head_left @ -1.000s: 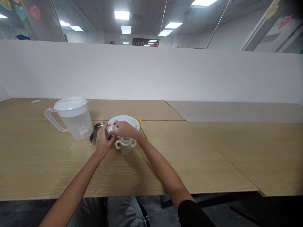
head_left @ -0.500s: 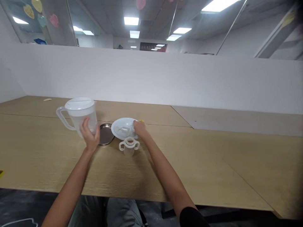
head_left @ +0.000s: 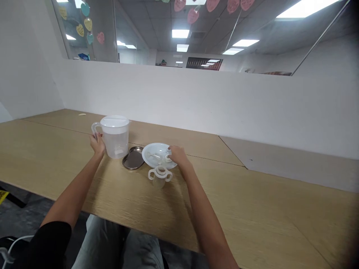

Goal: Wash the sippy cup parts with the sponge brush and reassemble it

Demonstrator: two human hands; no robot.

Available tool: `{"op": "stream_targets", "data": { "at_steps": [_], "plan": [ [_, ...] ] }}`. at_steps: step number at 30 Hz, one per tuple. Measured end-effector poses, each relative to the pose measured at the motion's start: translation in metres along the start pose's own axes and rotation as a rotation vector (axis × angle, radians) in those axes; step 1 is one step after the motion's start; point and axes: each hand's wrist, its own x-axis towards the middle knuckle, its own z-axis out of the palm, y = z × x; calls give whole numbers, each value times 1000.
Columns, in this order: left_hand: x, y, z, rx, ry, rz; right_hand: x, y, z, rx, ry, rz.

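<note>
The fingers of the left hand (head_left: 94,139) curl in a narrow, loose-looking bend against the foot of the handle of a clear plastic pitcher (head_left: 115,144), though it is hard to tell whether they truly grip it. The pitcher has a white lid and stands upright on the desk (head_left: 131,211). The fingers of the right hand (head_left: 169,151) bend downward, close together, over a small clear plastic piece (head_left: 164,157) lying on a white plate (head_left: 148,155); whether they pinch it or only touch it cannot be told. Between the pitcher and the plate lies a shallow oval steel tray (head_left: 133,158). Just in front of the plate stands a clear two-handled cup (head_left: 159,180) with a pale collar, close beside the right wrist. A sideways slip of that wrist could knock the cup over. Pressing on the piece near the plate's edge could tip the plate or send the piece sliding, and it would be hard to spot against the white. If the pitcher is lifted with such a light hold, it could swing and strike the tray.
</note>
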Motion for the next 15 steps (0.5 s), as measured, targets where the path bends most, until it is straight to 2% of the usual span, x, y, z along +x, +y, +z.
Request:
{"op": "stream_targets", "data": {
  "at_steps": [4, 7, 11, 15],
  "plan": [
    [13, 30, -9, 16, -30, 182, -13, 7, -30, 195, 154, -32],
    [21, 62, -14, 65, -140, 452, -26, 12, -51, 305, 284, -26],
    [21, 107, -11, 185, -226, 701, -43, 18, -70, 418, 414, -17],
    [3, 145, -2, 310, -458, 937, -52, 23, -78, 492, 503, -21]
  ]
}}
